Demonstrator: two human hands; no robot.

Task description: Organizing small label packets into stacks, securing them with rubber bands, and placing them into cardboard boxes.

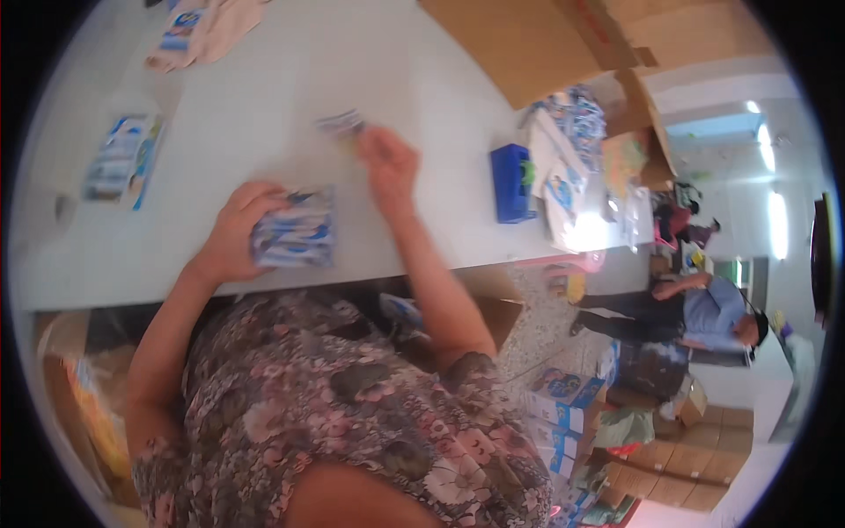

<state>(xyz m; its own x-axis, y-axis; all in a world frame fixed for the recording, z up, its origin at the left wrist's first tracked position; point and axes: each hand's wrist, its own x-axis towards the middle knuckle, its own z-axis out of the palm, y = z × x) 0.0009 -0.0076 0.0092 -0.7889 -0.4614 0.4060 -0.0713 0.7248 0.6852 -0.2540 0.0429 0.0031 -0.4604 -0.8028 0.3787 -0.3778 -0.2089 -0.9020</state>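
Note:
Over the white table [264,114], my left hand [236,231] is closed on the left edge of a blue-and-white printed packet [299,231], its fingers curled over the top corner. Whether this is one packet or a small stack I cannot tell. Farther out and to the right, my right hand [389,165] pinches a small printed piece [341,124], blue and white and blurred, which sticks out to the left of the fingertips. The two hands are apart.
Printed packets [125,160] lie at the left, pale printed pieces [207,31] at the far left. At the right stand a blue holder [510,183], a heap of packets [568,132] and a cardboard box [528,53]. Beyond the table, a person [713,308] stands near stacked cartons [678,458].

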